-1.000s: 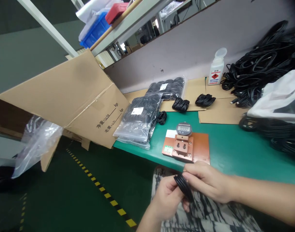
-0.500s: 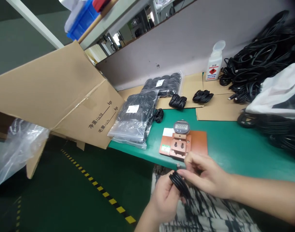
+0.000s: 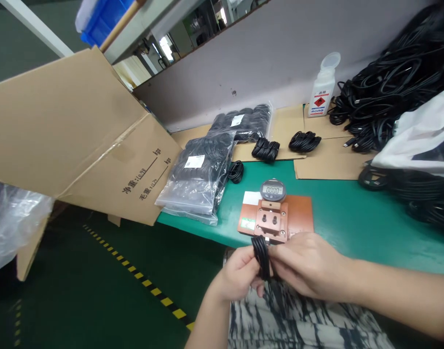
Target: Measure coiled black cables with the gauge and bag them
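Note:
My left hand (image 3: 240, 274) is closed around a coiled black cable (image 3: 260, 256), held at the table's front edge. Beside it, my right hand (image 3: 311, 264) pinches the cable near its end, and a small metal plug tip (image 3: 267, 241) shows above the fingers. That tip is close to the front of a copper-coloured gauge fixture (image 3: 270, 220); whether they touch I cannot tell. On the fixture sits a round digital dial gauge (image 3: 273, 190) whose display reads zeros. My right fingertips are partly hidden behind the coil and the hand itself.
Bagged cable coils (image 3: 202, 169) lie left of the fixture, by an open cardboard box (image 3: 108, 145). Behind are two cable bundles (image 3: 266, 150) and a white bottle (image 3: 321, 87). One small coil (image 3: 236, 171) lies beside the bags. A large cable heap (image 3: 396, 82) fills the right.
Both hands have raised the coil toward the fixture, and the plug tip is now close to its front. The coil has turned more upright. The camera view has shifted slightly.

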Action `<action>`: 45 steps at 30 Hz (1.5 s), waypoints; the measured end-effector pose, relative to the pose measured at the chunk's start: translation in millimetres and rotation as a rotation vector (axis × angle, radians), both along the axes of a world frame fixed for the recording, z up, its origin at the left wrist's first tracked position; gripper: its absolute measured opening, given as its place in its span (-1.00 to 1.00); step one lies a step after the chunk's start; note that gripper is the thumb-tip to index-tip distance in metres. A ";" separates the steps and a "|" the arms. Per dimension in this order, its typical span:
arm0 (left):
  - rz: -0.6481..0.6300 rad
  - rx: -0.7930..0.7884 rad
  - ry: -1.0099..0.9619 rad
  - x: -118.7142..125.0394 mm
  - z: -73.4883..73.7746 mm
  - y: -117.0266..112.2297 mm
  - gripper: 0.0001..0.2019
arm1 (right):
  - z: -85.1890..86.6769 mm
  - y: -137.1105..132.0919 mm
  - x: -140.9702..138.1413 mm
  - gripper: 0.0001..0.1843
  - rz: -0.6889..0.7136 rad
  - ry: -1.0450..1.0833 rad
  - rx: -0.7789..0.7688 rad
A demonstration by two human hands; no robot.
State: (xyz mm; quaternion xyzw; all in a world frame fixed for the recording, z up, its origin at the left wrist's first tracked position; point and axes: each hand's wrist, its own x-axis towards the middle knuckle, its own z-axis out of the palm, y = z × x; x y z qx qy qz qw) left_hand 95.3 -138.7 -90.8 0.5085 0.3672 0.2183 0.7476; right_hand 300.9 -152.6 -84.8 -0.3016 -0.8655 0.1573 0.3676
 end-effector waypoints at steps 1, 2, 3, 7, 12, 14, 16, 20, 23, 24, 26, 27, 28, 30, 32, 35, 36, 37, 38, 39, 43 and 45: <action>-0.012 -0.009 -0.004 0.1 -0.2 2.0 -0.56 | -1.1 0.4 0.0 -0.81 -0.015 0.003 0.019; -0.020 -0.016 -0.006 0.4 -0.3 3.8 -0.56 | -2.0 1.1 0.0 -0.81 -0.028 0.011 0.039; -0.027 -0.021 -0.009 0.8 -0.4 5.5 -0.57 | -2.6 2.0 0.0 -0.82 -0.039 0.020 0.056; -0.043 -0.034 -0.014 2.6 -0.6 11.0 -0.58 | -2.4 5.6 0.6 -0.80 -0.067 0.033 0.090; -0.056 -0.039 -0.019 3.6 -0.9 14.8 -0.55 | 0.2 7.6 0.8 -0.77 -0.090 0.056 0.084; -0.061 -0.037 -0.021 3.5 -1.5 15.8 -0.55 | 0.7 7.9 1.0 -0.77 -0.090 0.056 0.076; -0.067 -0.036 -0.027 3.5 -2.4 16.7 -0.54 | 0.6 8.3 1.3 -0.77 -0.094 0.056 0.072; -0.077 -0.041 -0.046 4.2 -4.2 18.0 -0.53 | -1.0 9.1 1.7 -0.79 -0.097 0.057 0.068; -0.073 -0.052 -0.056 5.2 -3.8 18.5 -0.55 | -2.9 9.0 1.4 -0.80 -0.105 0.057 0.055; -0.070 -0.056 -0.060 5.6 -3.4 18.6 -0.56 | -3.4 8.8 1.2 -0.81 -0.109 0.057 0.052; -0.060 -0.062 -0.071 6.8 -2.3 18.5 -0.57 | -3.9 8.2 0.9 -0.82 -0.118 0.055 0.040; -0.054 -0.065 -0.078 7.5 -1.9 18.4 -0.57 | -4.0 8.0 0.8 -0.81 -0.123 0.056 0.031; -0.046 -0.068 -0.083 8.2 -1.7 18.2 -0.57 | -4.0 7.8 0.6 -0.81 -0.126 0.059 0.020; -0.031 -0.074 -0.092 9.5 -1.8 17.9 -0.57 | -4.1 7.8 0.2 -0.81 -0.133 0.071 -0.003; -0.018 -0.080 -0.101 10.2 -2.9 17.8 -0.58 | -4.4 8.2 -0.3 -0.83 -0.139 0.091 -0.024; 0.000 -0.088 -0.118 10.2 -4.9 18.3 -0.59 | -4.6 8.8 -1.3 -0.85 -0.153 0.131 -0.062; 0.005 -0.089 -0.122 10.1 -5.5 18.6 -0.60 | -4.5 8.8 -1.5 -0.86 -0.158 0.147 -0.077; 0.010 -0.091 -0.125 10.1 -5.9 18.8 -0.61 | -4.4 8.6 -1.7 -0.86 -0.165 0.163 -0.091; 0.015 -0.091 -0.126 10.2 -6.1 18.9 -0.61 | -4.3 8.4 -1.8 -0.86 -0.171 0.178 -0.103; 0.022 -0.092 -0.127 10.4 -6.3 18.9 -0.61 | -4.1 8.0 -1.8 -0.86 -0.176 0.190 -0.112; 0.058 -0.088 -0.126 11.8 -7.1 17.4 -0.61 | -3.4 7.0 -1.6 -0.86 -0.177 0.218 -0.149; 0.074 -0.083 -0.127 12.2 -8.0 16.3 -0.61 | -3.1 7.0 -1.7 -0.86 -0.176 0.224 -0.166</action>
